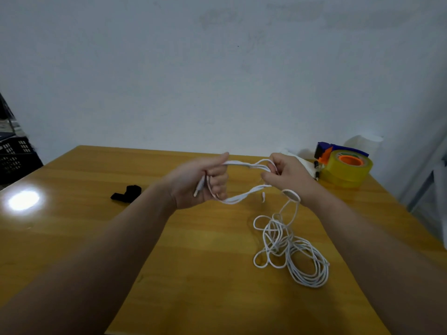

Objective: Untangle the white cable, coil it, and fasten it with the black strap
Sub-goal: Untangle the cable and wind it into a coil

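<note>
I hold several loops of the white cable (244,164) stretched between both hands above the wooden table (96,238). My left hand (203,182) is shut around one end of the loops, and a plug end sticks out below its fingers. My right hand (287,175) pinches the other end of the loops. From the right hand the cable hangs down to a loose tangled heap lying on the table at the right. The black strap (127,193) lies on the table to the left of my left hand, apart from it.
A roll of yellow tape (346,169) in an orange and blue dispenser stands at the table's far right corner, with white paper behind it. A black crate (14,155) stands off the table at the far left. A bright light glare lies on the left tabletop.
</note>
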### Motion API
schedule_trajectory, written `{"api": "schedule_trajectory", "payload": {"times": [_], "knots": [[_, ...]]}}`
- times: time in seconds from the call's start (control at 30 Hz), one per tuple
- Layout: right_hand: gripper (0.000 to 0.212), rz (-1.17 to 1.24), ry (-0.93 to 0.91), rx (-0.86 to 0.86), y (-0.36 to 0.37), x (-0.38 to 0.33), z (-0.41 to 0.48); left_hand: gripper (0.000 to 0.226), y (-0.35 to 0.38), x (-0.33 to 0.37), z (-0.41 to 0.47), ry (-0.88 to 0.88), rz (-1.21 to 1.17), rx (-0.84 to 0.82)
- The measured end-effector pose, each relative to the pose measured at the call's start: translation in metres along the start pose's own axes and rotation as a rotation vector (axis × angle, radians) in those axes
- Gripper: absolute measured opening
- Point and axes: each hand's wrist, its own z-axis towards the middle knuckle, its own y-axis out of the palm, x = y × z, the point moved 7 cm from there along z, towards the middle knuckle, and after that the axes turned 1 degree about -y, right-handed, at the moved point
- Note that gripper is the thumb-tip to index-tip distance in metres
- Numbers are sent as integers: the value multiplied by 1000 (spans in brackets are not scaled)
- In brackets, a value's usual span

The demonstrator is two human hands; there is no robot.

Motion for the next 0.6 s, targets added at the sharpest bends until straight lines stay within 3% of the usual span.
{"api": "schedule_trajectory", "payload": {"times": [0.17, 0.3, 0.37, 0.47, 0.6], "knots": [[34, -60, -8, -56, 6, 0, 6, 43, 31, -5, -3, -79, 171, -313], [15, -44, -1, -79, 9, -3, 7, 35, 31, -2, -5, -130, 237, -279], [19, -82, 14, -48, 6, -1, 9, 36, 27, -1, -4, -82, 341, -255], [19, -283, -44, -77, 8, -3, 14, 29, 19, -5, -3, -45, 436, -235], [19, -542, -32, -195, 18, 1, 22, 30, 21, -16, -5, -169, 565, -371]]}}
